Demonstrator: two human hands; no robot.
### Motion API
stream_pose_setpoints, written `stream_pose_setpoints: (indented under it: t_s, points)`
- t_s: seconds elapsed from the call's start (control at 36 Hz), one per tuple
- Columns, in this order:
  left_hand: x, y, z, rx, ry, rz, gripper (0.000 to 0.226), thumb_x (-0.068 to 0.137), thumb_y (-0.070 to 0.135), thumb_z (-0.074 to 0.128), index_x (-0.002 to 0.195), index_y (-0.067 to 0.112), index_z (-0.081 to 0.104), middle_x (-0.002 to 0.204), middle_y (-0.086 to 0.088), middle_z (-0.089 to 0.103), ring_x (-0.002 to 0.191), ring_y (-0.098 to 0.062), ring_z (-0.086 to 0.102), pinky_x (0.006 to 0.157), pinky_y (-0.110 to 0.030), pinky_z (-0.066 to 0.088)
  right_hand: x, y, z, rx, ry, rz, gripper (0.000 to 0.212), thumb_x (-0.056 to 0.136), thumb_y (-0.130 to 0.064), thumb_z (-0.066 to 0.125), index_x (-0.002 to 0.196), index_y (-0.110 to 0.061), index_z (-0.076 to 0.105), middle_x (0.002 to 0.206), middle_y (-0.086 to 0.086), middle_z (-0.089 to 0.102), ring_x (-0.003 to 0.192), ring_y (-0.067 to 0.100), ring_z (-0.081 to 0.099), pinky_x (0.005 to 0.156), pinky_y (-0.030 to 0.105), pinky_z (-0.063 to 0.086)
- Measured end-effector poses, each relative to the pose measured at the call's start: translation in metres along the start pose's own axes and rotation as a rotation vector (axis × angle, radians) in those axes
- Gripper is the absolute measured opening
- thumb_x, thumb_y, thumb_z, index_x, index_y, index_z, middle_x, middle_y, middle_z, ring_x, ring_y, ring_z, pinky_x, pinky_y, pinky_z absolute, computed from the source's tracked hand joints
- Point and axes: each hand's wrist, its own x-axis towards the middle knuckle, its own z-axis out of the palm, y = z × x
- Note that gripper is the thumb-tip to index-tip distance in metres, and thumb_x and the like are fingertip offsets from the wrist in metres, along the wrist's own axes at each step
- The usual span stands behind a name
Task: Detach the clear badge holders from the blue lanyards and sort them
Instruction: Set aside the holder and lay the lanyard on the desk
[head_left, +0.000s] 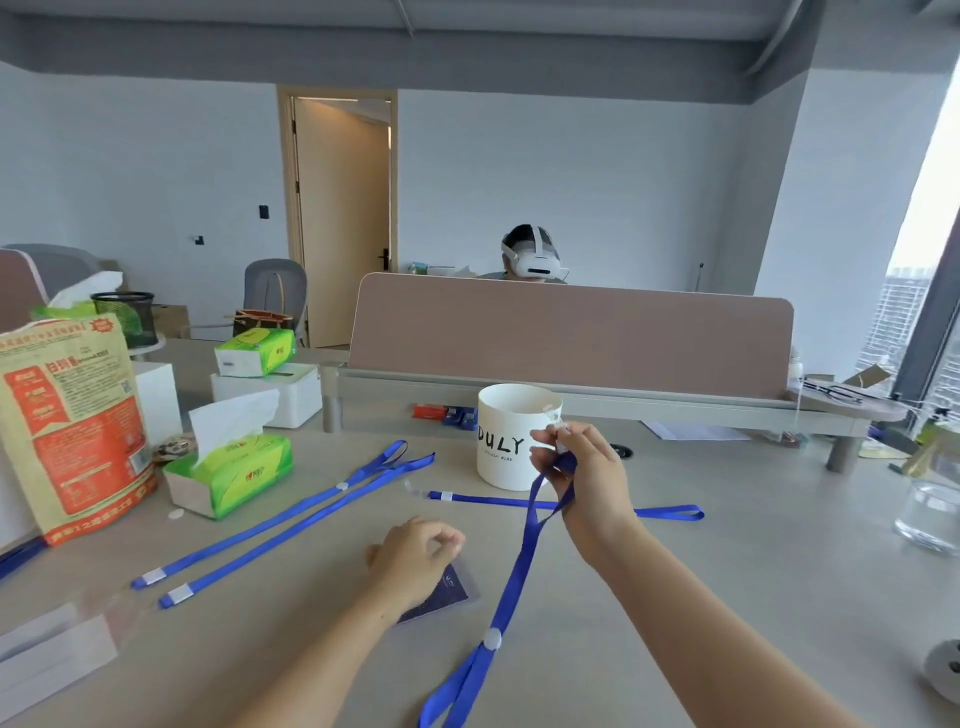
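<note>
The lanyard (519, 561) is pinched at its top by the raised right hand (582, 467), the holder (452, 590) left flat beneath the loosely curled, seemingly empty left hand (415, 551).

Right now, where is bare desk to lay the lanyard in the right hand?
Biggest bare patch: between the held lanyard, the flat lanyard and the glass jar. Smaller strip: between the paired lanyards and the left hand. Crowded: left side, by tissue pack and bag.
</note>
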Motion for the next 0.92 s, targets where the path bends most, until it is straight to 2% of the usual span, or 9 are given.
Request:
stream_pose_setpoints:
  t_s: [0.08, 0.14, 0.31, 0.42, 0.5, 0.58, 0.69, 0.83, 0.92]
  points:
    - [-0.002, 0.025, -0.015, -0.412, -0.131, -0.008, 0.033, 0.088, 0.057, 0.056, 0.11, 0.037, 0.069, 0.107, 0.021, 0.067, 0.102, -0.001, 0.059, 0.098, -0.031, 0.047, 0.006, -0.008, 0.008, 0.035, 0.0, -0.01, 0.023, 0.096, -0.003, 0.046, 0.078, -0.007, 0.06, 0.08, 0.01, 0.068, 0.066, 0.022, 0.054, 0.077, 0.03, 0.049]
    - [-0.006, 0.043, -0.021, -0.527, -0.253, 0.005, 0.034, 0.084, 0.059, 0.06, 0.107, 0.038, 0.071, 0.103, 0.022, 0.069, 0.096, 0.004, 0.059, 0.089, -0.023, 0.047, 0.01, -0.011, 0.013, 0.035, 0.006, -0.014, 0.023, 0.096, -0.005, 0.045, 0.079, -0.007, 0.06, 0.08, 0.01, 0.067, 0.063, 0.021, 0.054, 0.076, 0.03, 0.049]
    - [-0.002, 0.068, -0.008, -0.372, -0.336, 0.137, 0.009, 0.083, 0.036, 0.072, 0.092, 0.033, 0.075, 0.093, 0.018, 0.072, 0.074, 0.011, 0.061, 0.067, -0.013, 0.044, 0.017, -0.019, 0.017, 0.051, 0.013, -0.045, 0.023, 0.097, -0.005, 0.044, 0.079, -0.008, 0.059, 0.074, 0.008, 0.064, 0.063, 0.019, 0.055, 0.076, 0.029, 0.05]
    - [0.007, 0.074, -0.002, -0.421, -0.314, 0.099, 0.022, 0.079, 0.036, 0.075, 0.101, 0.029, 0.074, 0.1, 0.013, 0.072, 0.086, -0.001, 0.064, 0.07, -0.018, 0.05, 0.024, -0.022, 0.007, 0.08, 0.02, -0.067, 0.022, 0.097, -0.002, 0.042, 0.079, -0.008, 0.054, 0.07, 0.007, 0.057, 0.065, 0.021, 0.053, 0.076, 0.03, 0.048]
    - [0.008, 0.082, 0.002, -0.472, -0.416, 0.113, 0.031, 0.078, 0.038, 0.076, 0.108, 0.033, 0.069, 0.101, 0.013, 0.071, 0.07, -0.004, 0.06, 0.065, -0.017, 0.047, 0.029, -0.022, -0.001, 0.14, 0.006, -0.051, 0.024, 0.096, 0.001, 0.04, 0.076, -0.009, 0.051, 0.069, 0.008, 0.052, 0.061, 0.021, 0.054, 0.085, 0.036, 0.047]
    - [0.012, 0.087, 0.01, -0.507, -0.466, 0.094, 0.027, 0.077, 0.044, 0.076, 0.099, 0.028, 0.075, 0.089, 0.008, 0.073, 0.062, -0.006, 0.052, 0.065, -0.021, 0.042, 0.032, -0.023, -0.008, 0.174, -0.004, -0.036, 0.025, 0.095, 0.002, 0.039, 0.075, -0.009, 0.05, 0.069, 0.009, 0.051, 0.06, 0.023, 0.055, 0.086, 0.038, 0.045]
    - [0.023, 0.084, 0.007, -0.625, -0.409, 0.051, 0.026, 0.079, 0.033, 0.076, 0.091, 0.009, 0.077, 0.094, -0.015, 0.073, 0.062, -0.009, 0.05, 0.066, -0.023, 0.042, 0.037, -0.027, -0.021, -0.054, 0.092, -0.095, 0.022, 0.093, 0.0, 0.043, 0.077, -0.012, 0.049, 0.069, 0.003, 0.051, 0.065, 0.021, 0.052, 0.073, 0.029, 0.043]
    - [0.04, 0.078, -0.005, -0.842, -0.375, 0.01, 0.016, 0.083, 0.016, 0.074, 0.093, 0.003, 0.074, 0.082, -0.008, 0.073, 0.06, -0.01, 0.059, 0.059, -0.02, 0.048, 0.048, -0.02, -0.049, -0.366, 0.222, -0.081, 0.015, 0.087, -0.002, 0.043, 0.086, -0.015, 0.049, 0.072, -0.003, 0.051, 0.073, 0.02, 0.05, 0.084, 0.029, 0.036]
    - [0.05, 0.079, -0.014, -0.899, -0.356, -0.008, 0.016, 0.084, 0.01, 0.072, 0.096, 0.0, 0.071, 0.075, -0.007, 0.071, 0.057, -0.01, 0.061, 0.057, -0.019, 0.05, 0.05, -0.009, -0.064, -0.508, 0.232, 0.012, 0.004, 0.091, -0.012, 0.048, 0.092, -0.015, 0.05, 0.081, 0.0, 0.051, 0.075, 0.016, 0.045, 0.078, 0.027, 0.034]
